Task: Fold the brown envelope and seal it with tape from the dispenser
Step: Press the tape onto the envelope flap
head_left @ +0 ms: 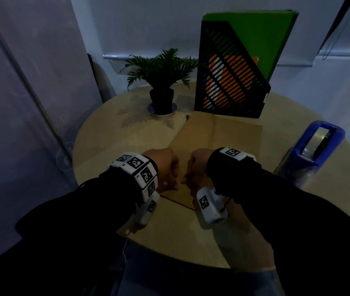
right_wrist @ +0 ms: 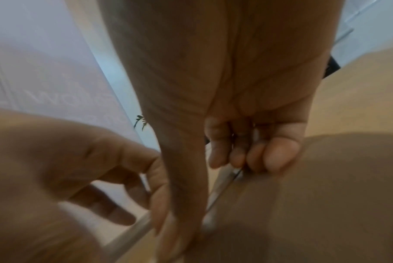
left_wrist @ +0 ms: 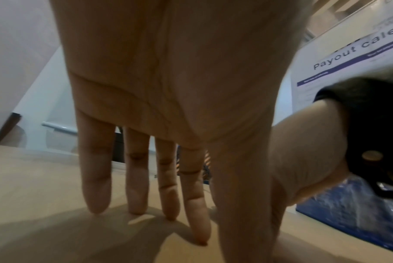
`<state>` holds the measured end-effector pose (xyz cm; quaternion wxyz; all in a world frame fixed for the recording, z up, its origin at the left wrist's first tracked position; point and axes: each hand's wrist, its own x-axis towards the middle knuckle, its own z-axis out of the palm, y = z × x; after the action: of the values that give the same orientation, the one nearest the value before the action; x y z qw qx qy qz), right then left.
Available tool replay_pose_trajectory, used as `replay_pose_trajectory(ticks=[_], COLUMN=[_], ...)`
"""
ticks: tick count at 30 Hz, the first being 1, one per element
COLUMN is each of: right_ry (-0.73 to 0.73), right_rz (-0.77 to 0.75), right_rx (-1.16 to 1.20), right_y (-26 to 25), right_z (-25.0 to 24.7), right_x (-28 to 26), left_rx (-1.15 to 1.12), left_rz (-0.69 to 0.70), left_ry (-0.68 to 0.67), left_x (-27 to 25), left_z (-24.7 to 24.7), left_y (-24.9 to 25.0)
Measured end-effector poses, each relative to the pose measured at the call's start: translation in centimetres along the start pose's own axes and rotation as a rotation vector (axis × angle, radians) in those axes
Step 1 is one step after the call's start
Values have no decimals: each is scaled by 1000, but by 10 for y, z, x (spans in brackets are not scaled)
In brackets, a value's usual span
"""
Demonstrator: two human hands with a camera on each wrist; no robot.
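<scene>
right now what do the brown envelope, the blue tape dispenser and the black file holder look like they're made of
Flat brown envelope: matte kraft paper, judging by its dull tan face and sharp crease. Blue tape dispenser: probably moulded plastic, smooth with a slight sheen. Black slotted file holder: rigid plastic or metal; the look leaves it open.

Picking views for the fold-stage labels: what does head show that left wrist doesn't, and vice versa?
Head only: the potted plant, the black file rack holding a green folder, and how the brown envelope lies across the round table.

Left wrist only: the left hand palm side, straight fingers tipped down on the paper, plus a "Payout" wall sheet.

Both: left hand, right hand, envelope, blue tape dispenser.
</scene>
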<state>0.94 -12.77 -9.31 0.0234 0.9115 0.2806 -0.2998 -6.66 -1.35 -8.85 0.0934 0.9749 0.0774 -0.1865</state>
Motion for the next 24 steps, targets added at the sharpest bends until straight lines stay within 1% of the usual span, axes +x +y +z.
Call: replay_pose_trajectory(ticks=[2,4,7,9,17,19,24], right_ry=[-7,-40,-80,-79,-195,-240,-194], right_rz=[44,24,17,8,26,31,-6], right_rx=[-31,-42,13,38,-175,-192,-215], right_y=[-1,0,7,8,-9,-9,-7], right_z=[-4,-8,-12,-12,-11,-13,-17], right_x=[0,-5,-5,-3,6,6,2], left_rx=[-4,4,7,3,33,42,90], left_rz=[1,5,-2,6,31,26,8], left_ry=[-5,-9,-14,-11,-17,-26,-28], left_x=[0,-1,-2,-2,-5,-5,-2], left_z=[-1,-1,-1,-2,-2,-2,-4], left_y=[-3,-3,-3,-3,-9,-7,0])
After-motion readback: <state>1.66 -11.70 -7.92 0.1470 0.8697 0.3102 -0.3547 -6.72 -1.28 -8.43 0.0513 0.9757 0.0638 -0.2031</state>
